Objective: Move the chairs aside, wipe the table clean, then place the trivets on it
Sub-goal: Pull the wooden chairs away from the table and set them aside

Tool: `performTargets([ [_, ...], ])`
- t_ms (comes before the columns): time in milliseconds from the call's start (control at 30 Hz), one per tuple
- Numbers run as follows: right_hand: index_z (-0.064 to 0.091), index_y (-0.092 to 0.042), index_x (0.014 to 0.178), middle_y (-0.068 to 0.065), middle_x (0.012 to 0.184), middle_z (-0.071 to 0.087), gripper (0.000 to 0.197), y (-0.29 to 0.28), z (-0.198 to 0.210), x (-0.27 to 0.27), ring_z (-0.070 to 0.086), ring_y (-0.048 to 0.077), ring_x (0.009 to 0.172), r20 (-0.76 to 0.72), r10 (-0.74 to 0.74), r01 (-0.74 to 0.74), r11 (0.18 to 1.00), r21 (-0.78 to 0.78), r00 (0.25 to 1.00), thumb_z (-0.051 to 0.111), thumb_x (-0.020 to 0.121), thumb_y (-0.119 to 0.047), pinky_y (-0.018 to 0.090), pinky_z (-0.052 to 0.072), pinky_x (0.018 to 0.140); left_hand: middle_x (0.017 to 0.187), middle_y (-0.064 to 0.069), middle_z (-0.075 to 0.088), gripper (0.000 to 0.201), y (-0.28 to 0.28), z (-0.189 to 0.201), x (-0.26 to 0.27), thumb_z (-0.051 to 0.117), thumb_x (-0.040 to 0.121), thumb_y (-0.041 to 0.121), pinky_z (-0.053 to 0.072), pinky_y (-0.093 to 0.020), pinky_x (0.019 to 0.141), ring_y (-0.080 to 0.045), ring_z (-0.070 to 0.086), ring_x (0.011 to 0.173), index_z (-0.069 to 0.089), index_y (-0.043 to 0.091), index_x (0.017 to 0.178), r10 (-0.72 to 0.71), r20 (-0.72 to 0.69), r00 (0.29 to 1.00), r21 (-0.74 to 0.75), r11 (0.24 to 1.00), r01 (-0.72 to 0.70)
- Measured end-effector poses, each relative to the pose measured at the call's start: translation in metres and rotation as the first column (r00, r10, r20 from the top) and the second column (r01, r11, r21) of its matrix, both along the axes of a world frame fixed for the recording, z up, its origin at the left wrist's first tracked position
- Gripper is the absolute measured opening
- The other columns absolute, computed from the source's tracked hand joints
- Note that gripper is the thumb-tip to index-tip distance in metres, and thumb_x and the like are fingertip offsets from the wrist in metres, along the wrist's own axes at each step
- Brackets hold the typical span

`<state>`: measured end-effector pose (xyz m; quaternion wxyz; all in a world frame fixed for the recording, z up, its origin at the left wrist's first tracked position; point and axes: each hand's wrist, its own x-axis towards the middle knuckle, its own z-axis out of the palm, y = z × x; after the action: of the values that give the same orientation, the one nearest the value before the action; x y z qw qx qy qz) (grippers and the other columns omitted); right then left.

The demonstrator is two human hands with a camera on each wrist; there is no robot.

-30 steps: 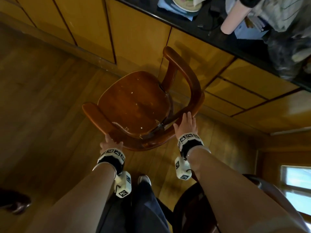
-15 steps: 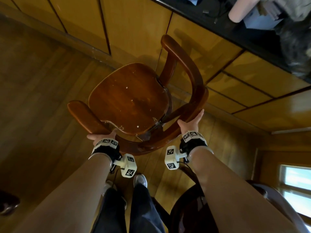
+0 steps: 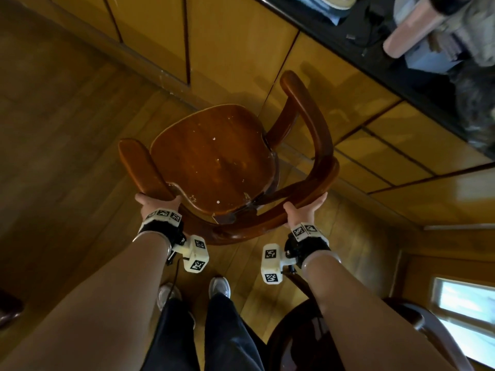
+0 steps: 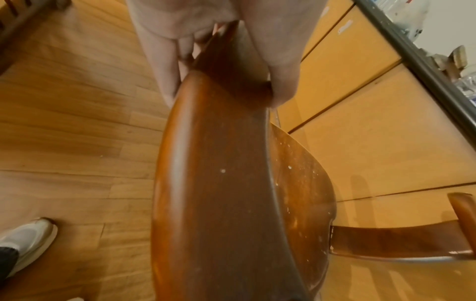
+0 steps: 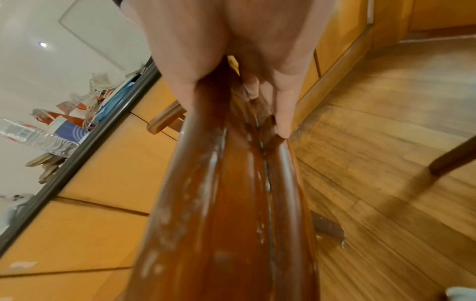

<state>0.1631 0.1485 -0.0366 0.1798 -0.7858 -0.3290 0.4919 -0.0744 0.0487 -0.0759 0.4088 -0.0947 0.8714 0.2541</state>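
Both hands grip my chair: left hand wraps one armrest, right hand wraps the curved rail. Cabinets stand just beyond it.

A floor of warm brown wooden boards fills the left and lower part of the head view. Along it runs a bank of yellow-orange cabinet doors with dark seams, topped by a dark counter edge crowded with blurred clutter, perhaps paper and cloth. A bright window glows at the lower right. The right wrist view shows a pale ceiling with one small round light.
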Motion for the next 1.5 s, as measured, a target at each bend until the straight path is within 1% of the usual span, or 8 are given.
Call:
performTargets([
  [267, -0.026, -0.044, 0.144, 0.007, 0.098, 0.053, 0.107, -0.039, 0.000, -0.043, 0.063, 0.029, 0.088, -0.085, 0.072, -0.072, 0.997, 0.002, 0.994, 0.057, 0.090, -0.002, 0.052, 0.055, 0.084, 0.128, -0.020, 0.052, 0.082, -0.043, 0.003, -0.046, 0.079, 0.072, 0.036, 0.045, -0.060, 0.091, -0.046, 0.055, 0.108, 0.026, 0.020, 0.133, 0.030, -0.050, 0.998, -0.046, 0.998, -0.033],
  [433, -0.029, -0.038, 0.144, 0.009, 0.079, 0.059, 0.104, -0.057, 0.001, -0.084, 0.059, 0.020, 0.063, -0.081, 0.167, -0.167, 0.986, 0.002, 0.983, 0.056, 0.093, -0.008, 0.026, 0.047, 0.051, 0.130, -0.020, 0.050, 0.080, -0.075, 0.005, -0.082, 0.077, 0.073, 0.037, 0.045, -0.060, 0.091, -0.045, 0.054, 0.111, 0.027, 0.021, 0.133, 0.098, -0.082, 0.992, -0.052, 0.993, -0.102],
  [633, -0.034, -0.036, 0.142, 0.009, 0.078, 0.060, 0.104, -0.085, -0.003, -0.148, 0.060, 0.018, 0.061, -0.084, 0.314, -0.315, 0.949, -0.007, 0.946, 0.056, 0.095, -0.015, 0.030, 0.052, 0.061, 0.131, -0.021, 0.050, 0.084, -0.115, 0.004, -0.141, 0.077, 0.072, 0.039, 0.043, -0.060, 0.093, -0.046, 0.053, 0.113, 0.027, 0.017, 0.136, 0.166, -0.137, 0.977, -0.032, 0.985, -0.172],
  [800, -0.041, -0.032, 0.138, 0.024, 0.117, 0.061, 0.107, -0.109, -0.010, -0.201, 0.061, 0.016, 0.063, -0.077, 0.416, -0.418, 0.908, -0.014, 0.906, 0.057, 0.096, -0.025, 0.030, 0.054, 0.067, 0.133, -0.019, 0.049, 0.085, -0.146, -0.002, -0.189, 0.077, 0.074, 0.035, 0.043, -0.059, 0.094, -0.044, 0.052, 0.116, 0.025, 0.020, 0.139, 0.273, -0.153, 0.950, 0.007, 0.961, -0.275],
  [900, -0.042, -0.030, 0.137, 0.027, 0.122, 0.060, 0.108, -0.117, -0.011, -0.227, 0.060, 0.017, 0.064, -0.063, 0.471, -0.473, 0.881, -0.030, 0.880, 0.057, 0.096, -0.027, 0.031, 0.053, 0.071, 0.137, -0.018, 0.047, 0.088, -0.160, -0.002, -0.210, 0.076, 0.077, 0.031, 0.042, -0.057, 0.098, -0.043, 0.049, 0.121, 0.020, 0.024, 0.145, 0.330, -0.156, 0.931, 0.038, 0.944, -0.328],
  [1033, -0.045, -0.029, 0.135, 0.027, 0.136, 0.050, 0.109, -0.122, -0.006, -0.247, 0.065, 0.034, 0.101, -0.019, 0.519, -0.519, 0.853, -0.058, 0.855, 0.056, 0.096, -0.029, 0.040, 0.052, 0.090, 0.141, -0.018, 0.042, 0.091, -0.175, 0.004, -0.224, 0.072, 0.082, 0.025, 0.038, -0.058, 0.100, -0.044, 0.046, 0.123, 0.010, 0.029, 0.149, 0.320, -0.079, 0.944, 0.048, 0.947, -0.317],
  [1333, -0.015, -0.020, 0.152, 0.021, 0.140, 0.047, 0.082, -0.087, 0.021, -0.243, 0.056, 0.034, 0.110, 0.051, 0.491, -0.472, 0.858, -0.201, 0.870, 0.048, 0.099, -0.024, 0.036, 0.042, 0.079, 0.141, -0.020, 0.035, 0.091, -0.165, 0.017, -0.159, 0.065, 0.087, 0.016, 0.039, -0.051, 0.097, -0.041, 0.046, 0.121, 0.003, 0.035, 0.151, 0.355, -0.020, 0.935, -0.008, 0.935, -0.355],
  [1500, 0.009, -0.009, 0.151, 0.023, 0.148, 0.035, 0.063, -0.040, 0.032, -0.233, 0.040, 0.039, 0.131, 0.117, 0.606, -0.549, 0.774, -0.316, 0.787, 0.042, 0.101, -0.029, 0.041, 0.036, 0.097, 0.140, -0.021, 0.042, 0.078, -0.155, 0.019, -0.118, 0.063, 0.089, 0.023, 0.038, -0.046, 0.099, -0.040, 0.047, 0.123, 0.015, 0.020, 0.151, 0.399, 0.032, 0.916, -0.029, 0.917, -0.399],
])
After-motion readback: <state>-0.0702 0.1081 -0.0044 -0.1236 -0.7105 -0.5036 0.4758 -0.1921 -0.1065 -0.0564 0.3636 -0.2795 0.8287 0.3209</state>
